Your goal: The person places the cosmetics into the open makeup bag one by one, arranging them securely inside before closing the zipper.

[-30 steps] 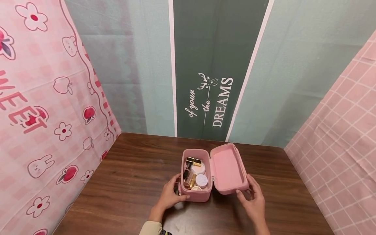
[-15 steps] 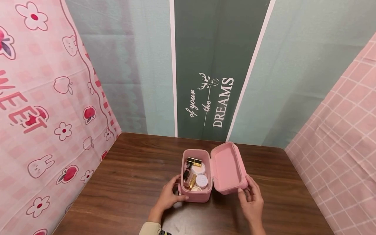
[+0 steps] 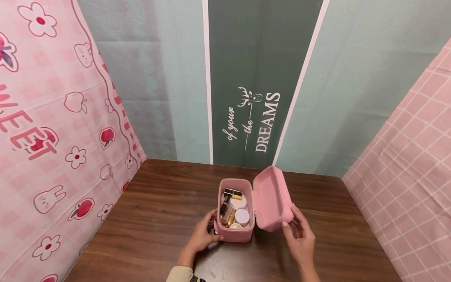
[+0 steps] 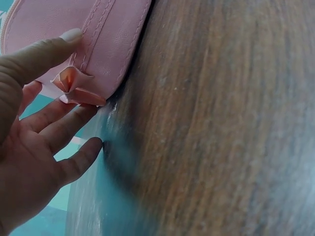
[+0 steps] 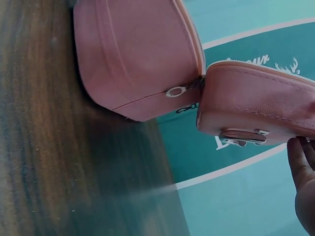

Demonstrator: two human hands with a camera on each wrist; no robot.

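A pink makeup case (image 3: 237, 235) stands on the table with its lid (image 3: 269, 197) swung out to the right, tilted partway up. Inside lie a round lilac compact (image 3: 242, 216), a gold tube (image 3: 231, 216), a black-and-gold tube (image 3: 233, 194), a black tube (image 3: 224, 207) and other cosmetics. My left hand (image 3: 202, 237) holds the case at its near left corner, thumb on the near side; in the left wrist view a folded pink bow (image 4: 74, 86) sits by the fingers. Thumb and fingers of my right hand (image 3: 301, 239) grip the lid's near right corner.
The brown wooden table (image 3: 148, 227) reaches back to a green-and-teal cloth (image 3: 246, 58) behind it. Pink patterned cloths hang at the left and right. Zipper pulls (image 5: 176, 91) dangle near the hinge, and metal hardware (image 5: 243, 137) is on the lid's outside.
My right hand has raised the lid and brought it slightly left, so it stands steeper. The left hand and the case body have stayed nearly in place.
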